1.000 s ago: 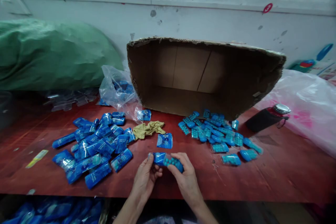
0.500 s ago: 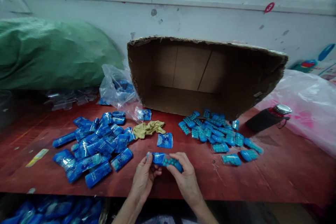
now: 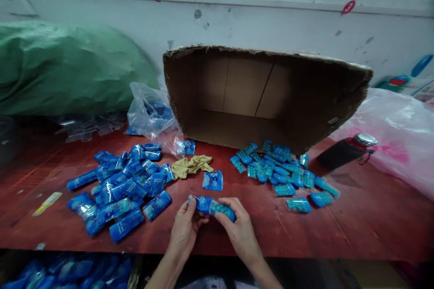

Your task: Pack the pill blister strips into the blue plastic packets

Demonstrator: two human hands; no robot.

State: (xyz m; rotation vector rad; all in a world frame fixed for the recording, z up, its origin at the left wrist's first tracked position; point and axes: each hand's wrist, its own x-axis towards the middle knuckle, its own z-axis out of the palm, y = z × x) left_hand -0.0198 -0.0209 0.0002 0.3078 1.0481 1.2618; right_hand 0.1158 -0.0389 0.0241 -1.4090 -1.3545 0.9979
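Near the front of the table, both my hands grip one small clear pack of turquoise balls [image 3: 219, 208] with a blue printed sleeve [image 3: 203, 204] at its left end. My left hand [image 3: 185, 221] pinches the sleeve end between thumb and fingers. At the other end, my right hand [image 3: 239, 226] is closed around the ball-filled part. Just beyond them lies a flat blue printed wrapper [image 3: 213, 180]. To the left is a heap of blue printed packs [image 3: 127, 185]. A pile of clear packs with turquoise balls [image 3: 281, 169] lies to the right.
A large cardboard box [image 3: 264, 90] lies on its side behind, opening toward me. Beside it are a crumpled yellowish glove or cloth [image 3: 191, 166], a clear plastic bag [image 3: 149, 108] and a dark bottle [image 3: 342, 151]. A green sack [image 3: 68, 67] is at back left.
The hands stay nearly in place, still on the same pack. A little more of the blue sleeve shows between them, and the camera view has shifted very slightly.
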